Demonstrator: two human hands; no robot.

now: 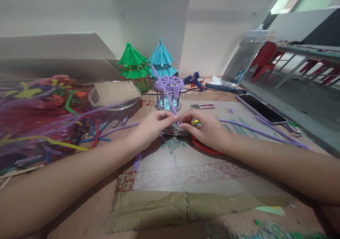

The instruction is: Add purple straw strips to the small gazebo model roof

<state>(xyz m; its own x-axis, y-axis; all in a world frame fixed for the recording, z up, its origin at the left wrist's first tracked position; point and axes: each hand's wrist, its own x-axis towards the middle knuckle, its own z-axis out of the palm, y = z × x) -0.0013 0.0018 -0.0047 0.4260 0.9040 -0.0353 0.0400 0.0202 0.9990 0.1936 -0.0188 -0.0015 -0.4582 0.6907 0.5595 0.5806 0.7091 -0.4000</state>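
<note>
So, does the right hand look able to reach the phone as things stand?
Probably yes: the phone lies uncovered on the right hand's side, with only a thin purple strip between, though its fingers look busy with the purple stem.

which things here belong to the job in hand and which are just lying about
Likely in use:
long purple fuzzy stem, pinched by left hand and right hand
matching round purple fuzzy-topped frame

Seemingly just lying about:
black-screened rectangular phone
large clear plastic bottle
</note>
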